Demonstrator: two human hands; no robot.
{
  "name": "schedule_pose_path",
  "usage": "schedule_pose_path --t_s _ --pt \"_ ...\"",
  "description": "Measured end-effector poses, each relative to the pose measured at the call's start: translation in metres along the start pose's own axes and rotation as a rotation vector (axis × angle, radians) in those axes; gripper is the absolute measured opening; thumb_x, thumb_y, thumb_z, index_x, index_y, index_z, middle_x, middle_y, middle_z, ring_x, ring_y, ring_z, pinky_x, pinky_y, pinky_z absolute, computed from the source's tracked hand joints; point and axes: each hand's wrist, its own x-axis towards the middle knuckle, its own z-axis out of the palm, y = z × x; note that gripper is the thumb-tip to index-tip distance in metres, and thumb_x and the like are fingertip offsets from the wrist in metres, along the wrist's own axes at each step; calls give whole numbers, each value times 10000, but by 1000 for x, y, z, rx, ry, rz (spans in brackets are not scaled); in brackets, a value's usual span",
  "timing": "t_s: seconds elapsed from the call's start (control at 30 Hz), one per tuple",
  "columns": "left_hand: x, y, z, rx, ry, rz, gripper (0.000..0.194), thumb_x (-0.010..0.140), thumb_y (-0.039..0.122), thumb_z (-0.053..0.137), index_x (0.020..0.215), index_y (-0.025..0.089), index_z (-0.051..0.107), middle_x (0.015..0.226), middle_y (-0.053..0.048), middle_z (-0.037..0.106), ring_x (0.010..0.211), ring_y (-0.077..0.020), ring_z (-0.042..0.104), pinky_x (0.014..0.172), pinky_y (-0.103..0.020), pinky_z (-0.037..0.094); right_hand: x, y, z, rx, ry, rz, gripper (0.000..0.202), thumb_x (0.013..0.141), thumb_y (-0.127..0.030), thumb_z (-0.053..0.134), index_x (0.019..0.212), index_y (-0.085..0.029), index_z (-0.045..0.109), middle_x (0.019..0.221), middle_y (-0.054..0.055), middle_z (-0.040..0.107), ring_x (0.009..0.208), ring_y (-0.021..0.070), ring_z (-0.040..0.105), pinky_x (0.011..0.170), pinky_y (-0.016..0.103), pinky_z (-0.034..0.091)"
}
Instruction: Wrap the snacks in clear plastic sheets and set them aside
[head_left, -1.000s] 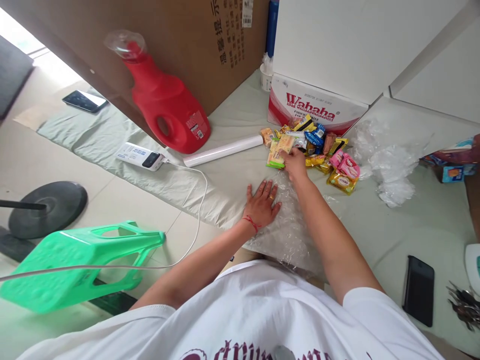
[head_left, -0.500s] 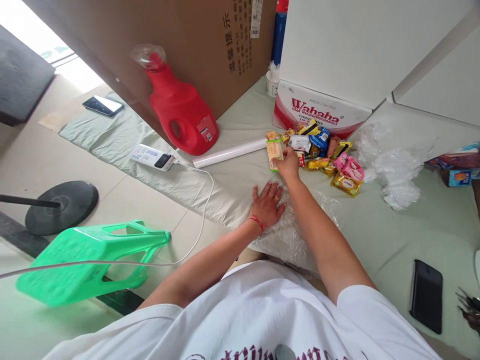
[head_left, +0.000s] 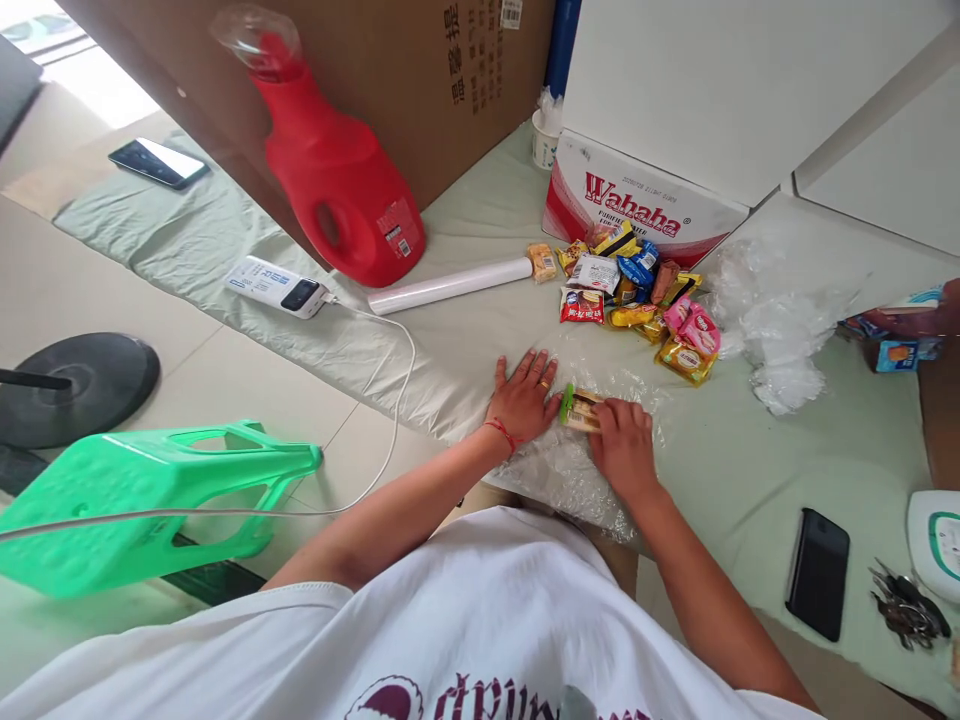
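My right hand [head_left: 624, 447] grips the right end of a small snack packet [head_left: 581, 408] with a green edge, low over clear plastic film [head_left: 555, 465]. My left hand [head_left: 523, 400] lies flat with fingers spread, at the film's left edge, just left of the packet. Beyond my hands is a pile of wrapped snacks [head_left: 637, 278], with a red packet [head_left: 582, 305] at its near left side. An orange packet [head_left: 541, 262] touches the end of a white roll [head_left: 450, 287].
A red jug [head_left: 349, 190] stands by a brown carton [head_left: 420, 90]. The Wahaha box [head_left: 637, 195] is behind the snacks. Crumpled plastic [head_left: 784, 330] and a black phone [head_left: 819, 573] are at right. A white cable runs past a green stool [head_left: 150, 490] at left.
My right hand has carried the packet from beside the snack pile toward me, over the film, and turned it sideways. My left hand still lies flat. The camera view has shifted slightly.
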Motion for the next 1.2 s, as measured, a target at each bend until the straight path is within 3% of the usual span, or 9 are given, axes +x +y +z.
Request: schedule_pose_path --t_s 0.1,0.23,0.3,0.43,0.63,0.77,1.0,1.2 --pt "0 1 0 39 -2 8 603 1079 451 271 1629 224 371 1725 -76 284 1612 -281 220 1298 -654 31 -14 -2 6 111 11 -81 419 967 -384 614 1342 -197 600 1367 154 584 1180 318 505 1000 479 430" --pt "0 1 0 81 -3 7 578 1090 378 217 1624 232 380 1720 -70 302 1610 -257 234 1301 -640 67 -10 19 0 228 22 -53 589 959 -491 641 1460 -201 531 1431 149 551 1210 315 495 1021 464 432" --pt "1 1 1 85 2 1 579 1090 378 214 1625 231 379 1717 -73 310 1606 -260 243 1300 -641 77 -1 28 -2 173 -65 -23 629 931 -481 681 1473 -197 538 1410 148 578 1181 329 492 1003 473 427" --pt "1 1 1 76 16 9 581 1087 388 230 1622 222 384 1712 -81 320 1600 -267 257 1291 -663 73 12 27 -2 122 -202 1 499 890 -416 746 1347 -234 659 1233 116 654 1103 315 499 958 439 429" --pt "1 1 1 62 5 11 580 1083 371 241 1617 206 392 1710 -90 322 1599 -277 258 1284 -676 83 8 8 -4 90 -233 -39 692 858 -457 780 1464 -202 563 1333 151 593 1249 343 459 1074 476 379" --pt "1 1 1 59 13 12 580 1083 375 242 1619 208 389 1707 -92 328 1596 -271 264 1282 -679 83 9 4 -5 56 -244 -89 569 888 -341 735 1416 -194 583 1360 134 603 1318 335 435 1138 492 314" --pt "1 1 1 49 17 4 579 1077 386 258 1619 231 394 1708 -81 329 1599 -274 261 1291 -658 87 13 6 -3 12 -284 16 560 900 -404 718 1399 -181 596 1273 150 642 1205 337 498 1030 465 396" --pt "0 1 2 45 29 5 582 1080 399 236 1615 237 400 1708 -69 330 1597 -259 268 1298 -644 78 6 22 -4 69 -183 157 558 914 -372 684 1417 -157 575 1234 139 647 1172 314 515 1041 421 404"
